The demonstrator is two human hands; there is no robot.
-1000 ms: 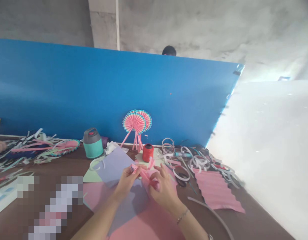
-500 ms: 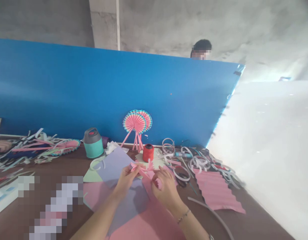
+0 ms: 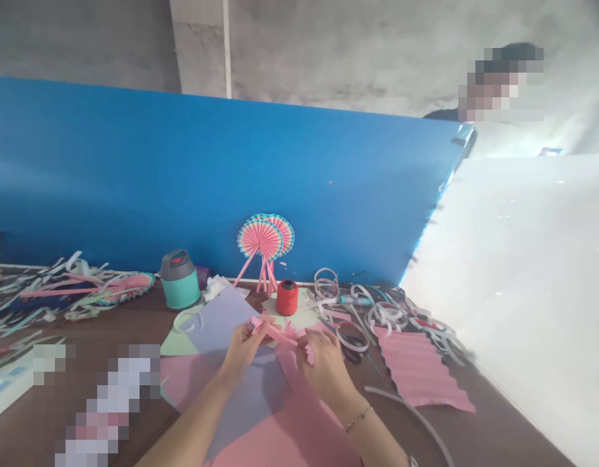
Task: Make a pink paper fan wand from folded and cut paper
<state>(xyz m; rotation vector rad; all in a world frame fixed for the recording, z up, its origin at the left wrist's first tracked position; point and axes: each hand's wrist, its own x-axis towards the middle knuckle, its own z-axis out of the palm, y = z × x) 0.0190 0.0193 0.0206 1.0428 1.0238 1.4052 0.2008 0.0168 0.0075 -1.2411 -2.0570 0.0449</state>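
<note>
A pink pleated paper piece (image 3: 281,335) stretches between my two hands above the coloured sheets. My left hand (image 3: 245,349) pinches its left end, where folded edges stick out past the fingers. At the other end, my right hand (image 3: 323,363) has its fingers closed on the pink paper, and part of it shows under the fingertips. Below the hands lie a lavender sheet (image 3: 219,324) and a pink sheet (image 3: 284,441). Just beyond them stands a red thread spool (image 3: 287,299).
Pink paper fans (image 3: 261,240) lean on the blue partition (image 3: 134,168). A teal-and-grey container (image 3: 180,282) stands left of them. Paper strips (image 3: 387,316) and a pleated pink sheet (image 3: 423,370) lie at right. More strips and a fan (image 3: 128,287) lie left. A person (image 3: 498,84) is behind the partition.
My right hand's fingers have drawn in closer over the pink paper, and the stretch between the hands sits a little differently. The person behind the partition has moved to the right.
</note>
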